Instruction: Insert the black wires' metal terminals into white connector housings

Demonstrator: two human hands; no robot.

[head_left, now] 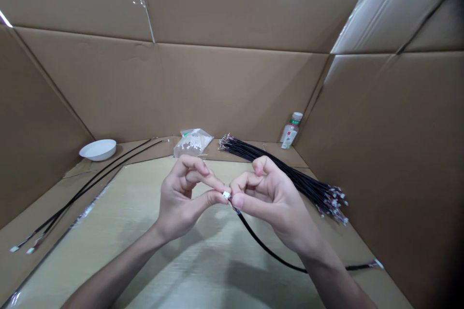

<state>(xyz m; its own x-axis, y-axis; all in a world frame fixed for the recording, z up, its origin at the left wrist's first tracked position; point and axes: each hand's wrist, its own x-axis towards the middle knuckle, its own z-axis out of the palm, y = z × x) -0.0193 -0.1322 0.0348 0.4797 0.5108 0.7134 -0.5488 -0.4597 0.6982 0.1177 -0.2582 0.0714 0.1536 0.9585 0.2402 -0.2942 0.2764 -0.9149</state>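
Note:
Near the middle of the view, my left hand (pixel 188 198) pinches a small white connector (pixel 226 195) between thumb and forefinger. Right beside it, the thumb and forefinger of my right hand (pixel 273 198) are closed on the thin wires at the end of a black cable (pixel 266 249). The cable curves down to the right, passes behind my right forearm and ends in another light-coloured connector (pixel 377 264). My fingertips partly hide where the wires meet the white connector.
A thick bundle of black cables (pixel 290 169) lies behind and right of my hands. Two black cables (pixel 79 194) and a white bowl (pixel 98 149) are at the left. A plastic bag (pixel 193 143) and a bottle (pixel 291 131) stand near the back cardboard wall (pixel 232 91).

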